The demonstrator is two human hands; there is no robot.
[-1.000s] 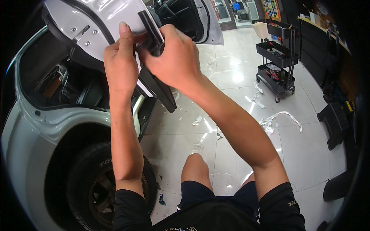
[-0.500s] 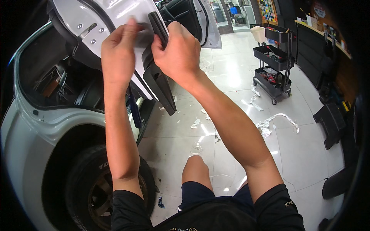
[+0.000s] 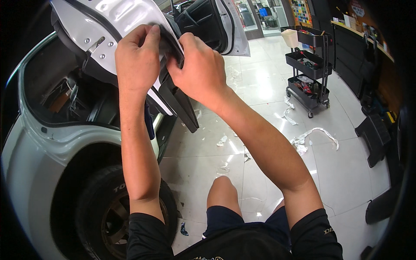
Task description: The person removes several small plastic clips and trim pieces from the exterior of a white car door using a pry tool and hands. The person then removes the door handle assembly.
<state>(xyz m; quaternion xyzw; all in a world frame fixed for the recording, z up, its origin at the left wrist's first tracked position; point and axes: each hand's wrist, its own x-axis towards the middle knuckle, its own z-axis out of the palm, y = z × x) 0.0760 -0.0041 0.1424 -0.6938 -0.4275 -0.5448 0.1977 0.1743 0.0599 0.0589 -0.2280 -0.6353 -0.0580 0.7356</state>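
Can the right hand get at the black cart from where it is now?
Probably not: the right hand is at the white car door, and the black cart stands well off to the right. Nothing seems to block the way across the floor, but it looks too far without stepping closer.

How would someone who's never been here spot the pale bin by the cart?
Look past the right hand, across the shiny tiled floor, to the black three-tier cart on wheels. The pale bin is at the left end of its top tier. It is cream-coloured, while the cart's own trays are all black.
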